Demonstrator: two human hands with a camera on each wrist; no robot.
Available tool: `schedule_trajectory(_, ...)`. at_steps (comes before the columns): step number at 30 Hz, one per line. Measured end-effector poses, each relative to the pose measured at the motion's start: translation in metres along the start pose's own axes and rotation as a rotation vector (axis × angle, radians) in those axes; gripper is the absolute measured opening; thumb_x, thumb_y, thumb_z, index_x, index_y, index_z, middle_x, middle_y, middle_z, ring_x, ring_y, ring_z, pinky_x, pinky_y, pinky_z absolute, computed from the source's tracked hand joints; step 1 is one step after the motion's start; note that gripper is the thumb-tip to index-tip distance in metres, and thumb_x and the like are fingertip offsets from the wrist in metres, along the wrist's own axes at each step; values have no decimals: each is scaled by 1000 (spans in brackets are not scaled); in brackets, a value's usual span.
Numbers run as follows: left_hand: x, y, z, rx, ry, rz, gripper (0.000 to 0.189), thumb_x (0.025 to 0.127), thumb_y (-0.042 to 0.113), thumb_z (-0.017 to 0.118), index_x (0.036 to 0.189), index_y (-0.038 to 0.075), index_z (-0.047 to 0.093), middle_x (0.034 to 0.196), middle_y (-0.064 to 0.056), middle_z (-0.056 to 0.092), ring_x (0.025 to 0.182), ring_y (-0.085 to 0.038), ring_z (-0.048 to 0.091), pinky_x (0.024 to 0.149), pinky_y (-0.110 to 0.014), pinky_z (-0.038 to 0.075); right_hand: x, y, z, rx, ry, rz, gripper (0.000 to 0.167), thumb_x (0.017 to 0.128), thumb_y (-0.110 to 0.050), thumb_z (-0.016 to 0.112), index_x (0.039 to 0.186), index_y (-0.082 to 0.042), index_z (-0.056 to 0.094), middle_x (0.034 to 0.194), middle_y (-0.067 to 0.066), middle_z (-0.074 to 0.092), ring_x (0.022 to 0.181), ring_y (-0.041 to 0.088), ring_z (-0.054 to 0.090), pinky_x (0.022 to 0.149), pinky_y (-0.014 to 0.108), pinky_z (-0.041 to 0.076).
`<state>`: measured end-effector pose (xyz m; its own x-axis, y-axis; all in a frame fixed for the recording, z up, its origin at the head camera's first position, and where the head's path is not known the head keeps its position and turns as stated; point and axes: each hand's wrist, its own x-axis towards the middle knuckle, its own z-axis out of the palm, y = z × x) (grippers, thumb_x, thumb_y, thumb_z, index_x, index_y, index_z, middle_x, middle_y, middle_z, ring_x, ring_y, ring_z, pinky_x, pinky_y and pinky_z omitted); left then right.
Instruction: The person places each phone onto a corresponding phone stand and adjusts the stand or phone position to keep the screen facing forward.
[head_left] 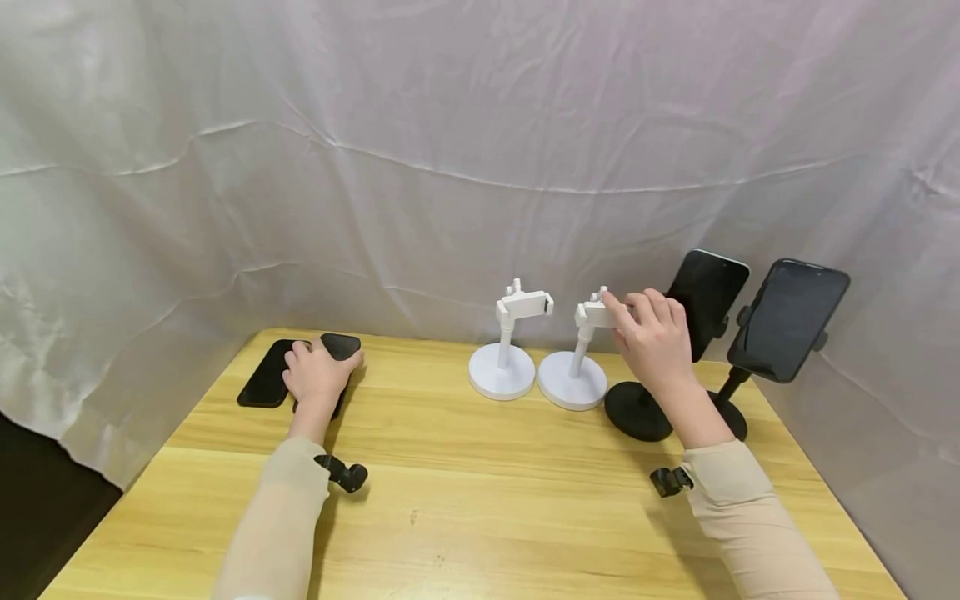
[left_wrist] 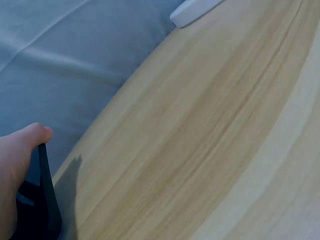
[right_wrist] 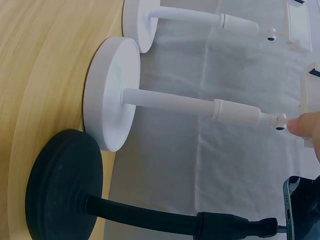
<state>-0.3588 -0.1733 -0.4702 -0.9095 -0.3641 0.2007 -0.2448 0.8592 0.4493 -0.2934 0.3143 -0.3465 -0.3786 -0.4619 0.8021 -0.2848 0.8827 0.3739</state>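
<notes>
At the left of the table, my left hand (head_left: 317,375) grips a dark phone (head_left: 342,344) by its sides. The left wrist view shows the thumb (left_wrist: 37,134) on the edge of this phone (left_wrist: 49,200), which casts a shadow on the wood. Another dark phone (head_left: 261,382) lies flat just to its left. My right hand (head_left: 662,337) holds the clamp head of the nearer white phone stand (head_left: 573,382), its fingers hiding the clamp's right end. In the right wrist view, a fingertip (right_wrist: 300,125) is right at the joint below that clamp.
A second white phone stand (head_left: 502,372) with a bare clamp stands to the left. At the right, two black stands hold upright phones, one phone (head_left: 708,292) behind my right hand and another phone (head_left: 791,321) further right. A grey curtain (head_left: 420,183) hangs behind the wooden table (head_left: 465,500).
</notes>
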Motion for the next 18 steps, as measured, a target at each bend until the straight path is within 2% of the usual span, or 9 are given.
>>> schedule_trajectory(9,-7,7,-6,-72,101,17,92,81,69,61,142,2,41,132,-29,41,120,-47,39,94,-62,39,-3,-1,1,18,4,27,54,74,-8,82,125,-10,63,106,17,62,102,38,52,84,50,40)
schedule_trajectory(18,-14,16,-13,-177,188,-7,88,78,68,65,139,7,45,130,-25,43,123,-43,38,96,-61,37,-7,0,-1,16,31,52,52,76,-10,81,125,-9,62,109,18,62,104,39,51,86,51,39)
